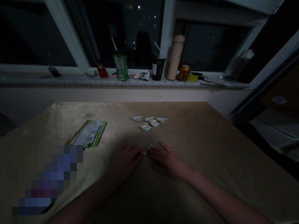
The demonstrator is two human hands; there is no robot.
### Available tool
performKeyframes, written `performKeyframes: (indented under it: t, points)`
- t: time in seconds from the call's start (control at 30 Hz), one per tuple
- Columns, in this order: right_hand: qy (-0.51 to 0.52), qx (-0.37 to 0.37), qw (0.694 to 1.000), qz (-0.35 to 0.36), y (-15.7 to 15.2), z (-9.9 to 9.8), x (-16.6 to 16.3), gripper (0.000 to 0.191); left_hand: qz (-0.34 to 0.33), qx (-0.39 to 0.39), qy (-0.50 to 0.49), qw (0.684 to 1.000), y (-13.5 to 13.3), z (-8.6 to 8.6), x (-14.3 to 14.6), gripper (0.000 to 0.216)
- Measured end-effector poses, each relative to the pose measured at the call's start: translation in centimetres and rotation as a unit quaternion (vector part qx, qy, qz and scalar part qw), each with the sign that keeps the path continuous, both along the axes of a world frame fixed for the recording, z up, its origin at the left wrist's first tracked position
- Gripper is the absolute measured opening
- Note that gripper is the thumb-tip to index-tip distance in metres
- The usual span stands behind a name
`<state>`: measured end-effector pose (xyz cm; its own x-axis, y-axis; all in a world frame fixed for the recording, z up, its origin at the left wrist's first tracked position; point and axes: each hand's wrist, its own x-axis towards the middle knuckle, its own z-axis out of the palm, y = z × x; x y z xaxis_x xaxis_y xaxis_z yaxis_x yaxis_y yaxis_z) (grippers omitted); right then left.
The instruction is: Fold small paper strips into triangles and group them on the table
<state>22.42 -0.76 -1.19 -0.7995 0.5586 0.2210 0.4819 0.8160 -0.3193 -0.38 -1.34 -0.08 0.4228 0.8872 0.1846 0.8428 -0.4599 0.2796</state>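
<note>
Over the middle of the table, my left hand and my right hand meet at a small folded piece of printed paper. The fingertips of my left hand close on its left side. From the right, my right hand's fingers press together over it, one finger lifted apart, and hide much of the piece. Just beyond my hands lie several similar folded paper pieces, grouped close together, with one slightly apart on the left. They look white with green print.
A green and white printed leaflet or packet lies left on the table. Nearer me is a blurred-out, pixelated object. On the windowsill stand a green cup, dark drink cup, tall pink cylinder and orange can.
</note>
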Motion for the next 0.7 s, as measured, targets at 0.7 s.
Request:
performKeyframes:
  t: [0.7]
  points:
    - [0.004,-0.002,1.000,-0.001,0.1,0.0,0.0,0.049,-0.259,0.208,0.198,0.922,0.4,-0.4,-2.2,0.033]
